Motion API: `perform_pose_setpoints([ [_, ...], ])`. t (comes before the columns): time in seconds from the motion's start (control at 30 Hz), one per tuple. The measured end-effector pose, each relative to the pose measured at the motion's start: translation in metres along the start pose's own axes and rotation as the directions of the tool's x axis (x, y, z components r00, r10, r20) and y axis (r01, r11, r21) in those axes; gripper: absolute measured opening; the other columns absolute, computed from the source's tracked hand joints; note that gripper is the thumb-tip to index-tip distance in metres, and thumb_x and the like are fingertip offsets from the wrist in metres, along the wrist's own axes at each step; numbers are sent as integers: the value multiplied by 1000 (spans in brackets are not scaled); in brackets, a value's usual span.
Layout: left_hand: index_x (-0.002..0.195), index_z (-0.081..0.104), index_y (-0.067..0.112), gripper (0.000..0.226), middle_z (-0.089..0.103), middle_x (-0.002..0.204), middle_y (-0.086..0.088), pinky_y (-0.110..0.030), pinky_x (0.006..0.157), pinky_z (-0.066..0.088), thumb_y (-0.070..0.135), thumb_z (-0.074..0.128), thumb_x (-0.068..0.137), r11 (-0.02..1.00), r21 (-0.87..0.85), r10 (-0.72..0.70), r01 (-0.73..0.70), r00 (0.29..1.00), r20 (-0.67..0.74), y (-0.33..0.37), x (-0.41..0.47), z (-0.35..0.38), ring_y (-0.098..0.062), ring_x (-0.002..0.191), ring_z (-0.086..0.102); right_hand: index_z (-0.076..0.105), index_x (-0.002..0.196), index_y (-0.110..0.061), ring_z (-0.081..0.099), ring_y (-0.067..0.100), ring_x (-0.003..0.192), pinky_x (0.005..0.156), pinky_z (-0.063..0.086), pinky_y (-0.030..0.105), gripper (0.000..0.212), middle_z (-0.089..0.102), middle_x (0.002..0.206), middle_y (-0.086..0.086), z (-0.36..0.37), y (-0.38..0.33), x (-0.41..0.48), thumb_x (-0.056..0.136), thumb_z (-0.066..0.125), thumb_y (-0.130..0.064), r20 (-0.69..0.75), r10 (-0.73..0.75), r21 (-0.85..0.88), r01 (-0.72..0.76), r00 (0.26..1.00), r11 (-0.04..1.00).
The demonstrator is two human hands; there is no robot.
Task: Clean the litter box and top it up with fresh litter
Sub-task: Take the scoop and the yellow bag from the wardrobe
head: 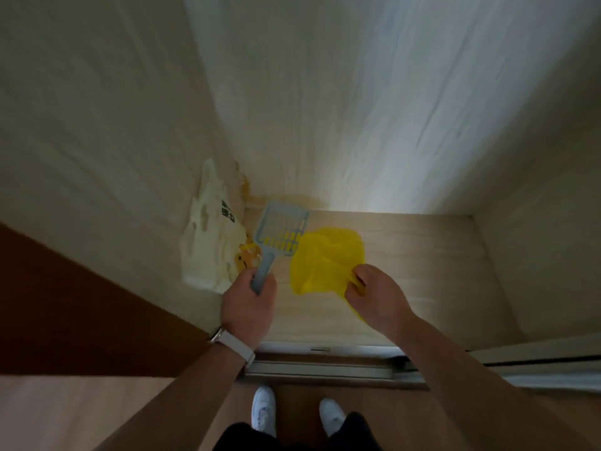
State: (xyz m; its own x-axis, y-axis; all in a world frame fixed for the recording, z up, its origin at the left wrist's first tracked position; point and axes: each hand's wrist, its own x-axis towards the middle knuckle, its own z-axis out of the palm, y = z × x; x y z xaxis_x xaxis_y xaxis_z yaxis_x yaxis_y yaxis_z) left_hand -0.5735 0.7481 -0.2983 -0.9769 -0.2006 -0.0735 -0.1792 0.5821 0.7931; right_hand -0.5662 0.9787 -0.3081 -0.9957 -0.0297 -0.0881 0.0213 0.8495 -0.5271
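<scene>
Two white shoes (264, 405) stand nearest, on the wooden floor just short of a metal door track (322, 366). Beyond the track, the left hand (248, 302), with a pale watch strap (232, 344) at the wrist, is clenched round the handle of a grey-blue slotted litter scoop (280, 230), whose head points toward the far-left corner of the alcove floor (422, 255). The right hand (379, 296) pinches the gathered edge of a thin yellow plastic bag (327, 258), which hangs just right of the scoop head, close to touching it.

A cream litter sack (211, 236) (printed, slumped, its top looking torn open) leans against the left wall in that corner, just beyond the left hand.

No litter box shows anywhere here, so I judge the work barely begun: tools and waste bag are in hand, while scooping, bagging and topping up all appear left to do.
</scene>
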Motion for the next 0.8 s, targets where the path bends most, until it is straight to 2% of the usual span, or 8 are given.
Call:
perform_pose_setpoints([
  [0.07, 78, 58, 17, 20, 50, 56, -5, -33, 48, 35, 31, 59, 92, 999, -7, -32, 32, 998, -60, 6, -14, -7, -22, 51, 49, 26, 63, -26, 33, 8, 55, 49, 24, 26, 40, 32, 63, -6, -8, -6, 0, 86, 57, -17, 28, -63, 14, 63, 998, 998],
  [0.2, 78, 56, 26, 15, 49, 53, 3, -24, 43, 31, 31, 58, 92, 994, -44, -107, 102, 986, -126, 6, -52, -15, -8, 44, 45, 28, 63, -26, 33, 9, 53, 50, 24, 30, 40, 32, 62, -4, -20, -11, -6, 86, 59, -16, 74, -189, 54, 185, 979, 981],
  [0.27, 77, 57, 27, 15, 50, 53, 3, -26, 43, 34, 28, 60, 91, 988, -68, -147, 137, 974, -174, 2, -73, -17, -9, 44, 45, 29, 64, -26, 33, 11, 54, 51, 24, 32, 39, 32, 63, -2, -22, -12, -9, 86, 59, -17, 102, -247, 84, 239, 964, 967],
  [0.43, 76, 59, 28, 15, 56, 58, -2, -17, 44, 36, 22, 63, 89, 965, -149, -253, 215, 912, -324, -12, -129, -22, -7, 49, 50, 27, 65, -25, 29, 13, 54, 51, 19, 33, 40, 29, 62, -2, -18, -27, -16, 87, 59, -16, 178, -438, 129, 420, 881, 898],
  [0.5, 76, 60, 27, 14, 56, 57, 1, -15, 46, 37, 22, 64, 88, 956, -153, -291, 251, 882, -370, -20, -152, -27, -4, 53, 53, 27, 65, -25, 28, 12, 54, 51, 20, 32, 39, 29, 63, -2, -11, -42, -22, 87, 59, -16, 210, -490, 153, 466, 846, 871],
  [0.6, 70, 59, 24, 19, 51, 51, 5, -16, 45, 34, 23, 66, 87, 933, -174, -359, 314, 818, -449, -40, -183, -34, -5, 50, 50, 28, 65, -24, 27, 9, 53, 51, 20, 31, 36, 29, 63, -3, 5, -67, -33, 86, 58, -17, 262, -581, 175, 554, 770, 814],
  [0.7, 70, 61, 22, 17, 48, 48, 7, -21, 47, 32, 33, 65, 82, 899, -229, -436, 373, 721, -539, -58, -215, -48, -3, 49, 48, 30, 67, -20, 26, 11, 54, 50, 19, 31, 33, 27, 63, -3, 27, -98, -47, 84, 58, -18, 311, -677, 224, 641, 667, 734],
  [0.8, 70, 62, 23, 16, 49, 47, 11, -22, 47, 33, 33, 67, 82, 863, -279, -499, 421, 626, -600, -74, -246, -64, -2, 48, 47, 28, 66, -19, 24, 12, 54, 50, 18, 32, 32, 25, 61, -2, 49, -131, -62, 80, 57, -19, 331, -760, 264, 718, 560, 644],
])
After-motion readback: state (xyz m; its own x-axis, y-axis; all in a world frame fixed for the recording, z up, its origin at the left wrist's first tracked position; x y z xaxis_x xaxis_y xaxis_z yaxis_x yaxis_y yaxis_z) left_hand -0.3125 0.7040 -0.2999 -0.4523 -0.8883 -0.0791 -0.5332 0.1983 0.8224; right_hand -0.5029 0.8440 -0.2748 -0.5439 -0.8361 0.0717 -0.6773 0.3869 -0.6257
